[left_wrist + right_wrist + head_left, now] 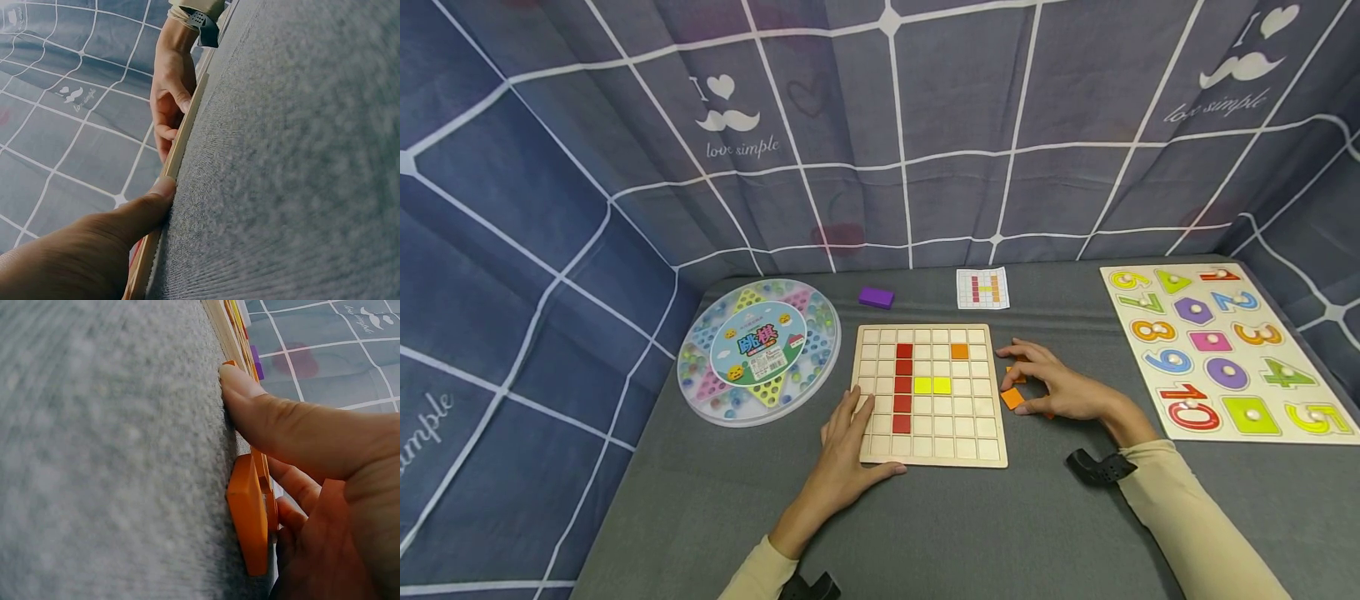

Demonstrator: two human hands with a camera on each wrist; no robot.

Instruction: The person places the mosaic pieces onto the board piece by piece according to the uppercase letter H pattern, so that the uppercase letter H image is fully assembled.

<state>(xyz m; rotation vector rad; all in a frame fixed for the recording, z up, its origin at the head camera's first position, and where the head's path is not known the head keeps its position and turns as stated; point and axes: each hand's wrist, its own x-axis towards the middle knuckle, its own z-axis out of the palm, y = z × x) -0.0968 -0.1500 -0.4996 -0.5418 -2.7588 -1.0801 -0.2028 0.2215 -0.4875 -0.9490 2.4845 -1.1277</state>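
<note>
A square wooden grid board (955, 451) lies flat on the table. A column of red tiles (902, 385), two yellow tiles (932, 385) and one orange tile (959, 352) sit in its cells. Along the board's left edge rest the fairly straight fingers of my left hand (842, 454), its thumb (164, 187) touching the front edge. Right of the board, my right hand (1063, 390) pinches a loose orange tile (1012, 398) between thumb and fingertips. More orange tiles lie under that hand, partly hidden; one orange tile (249, 515) shows below the thumb in the right wrist view.
A purple block (876, 297) and a small pattern card (982, 288) lie behind the board. On the left is a round checkers box (820, 375). A number-and-shape puzzle board (1157, 350) lies at the right. A patterned cloth (865, 125) hangs behind the table.
</note>
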